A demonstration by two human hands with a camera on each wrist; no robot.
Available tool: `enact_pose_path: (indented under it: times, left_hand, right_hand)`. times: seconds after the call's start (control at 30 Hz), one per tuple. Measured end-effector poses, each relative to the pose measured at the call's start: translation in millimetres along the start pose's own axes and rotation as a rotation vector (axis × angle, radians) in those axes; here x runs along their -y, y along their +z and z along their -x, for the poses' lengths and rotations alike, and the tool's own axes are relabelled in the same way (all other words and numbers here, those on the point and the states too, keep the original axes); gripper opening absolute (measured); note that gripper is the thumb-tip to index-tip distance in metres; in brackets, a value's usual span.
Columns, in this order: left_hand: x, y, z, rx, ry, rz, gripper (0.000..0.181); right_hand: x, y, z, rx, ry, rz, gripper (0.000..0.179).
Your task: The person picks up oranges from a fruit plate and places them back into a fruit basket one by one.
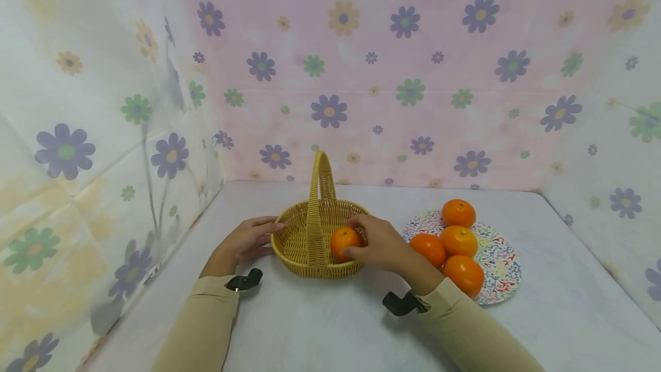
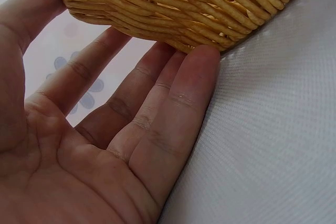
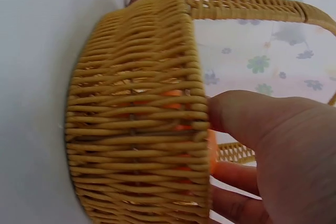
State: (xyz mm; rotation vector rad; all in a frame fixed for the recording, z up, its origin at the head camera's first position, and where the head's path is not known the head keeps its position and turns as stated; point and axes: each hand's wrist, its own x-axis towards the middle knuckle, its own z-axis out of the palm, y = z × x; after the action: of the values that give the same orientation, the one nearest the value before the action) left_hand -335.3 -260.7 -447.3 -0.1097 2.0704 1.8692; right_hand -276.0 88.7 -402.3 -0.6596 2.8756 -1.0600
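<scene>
A yellow wicker basket (image 1: pixel 294 266) with a tall arched handle stands on the table. At its left end my left hand (image 1: pixel 251 238) holds it, thumb over the rim and fingers against the lower outside; in the left wrist view the fingers (image 2: pixel 157 145) reach to the bottom edge of the weave. My right hand (image 1: pixel 379 244) reaches over the right rim and grips an orange (image 1: pixel 345 242) between thumb and fingers, inside the basket. Through the weave in the right wrist view, parts of the orange (image 3: pixel 212 150) show; the basket wall hides the rest.
Right of the basket lies a round plate (image 1: pixel 501 263) with colourful specks. Several oranges (image 1: pixel 458 241) are grouped on its left and back part. White cloth covers the table (image 1: pixel 310 326). Flower-printed curtains (image 1: pixel 372 73) close off the back and both sides.
</scene>
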Motion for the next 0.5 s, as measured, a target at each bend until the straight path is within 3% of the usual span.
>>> enact_pose_path:
  times: [0.2,0.5]
  left_hand:
    - [0.2,-0.6,-0.7,0.004,0.003,-0.001,0.073]
    - [2.5,-1.0,-0.7,0.011,0.012,0.006,0.073]
  right_hand:
    - [-0.7,-16.9,2.0,-0.025,0.019,0.015,0.061]
    - [-7.3,-58.1,10.8,-0.088,0.025,0.059,0.057]
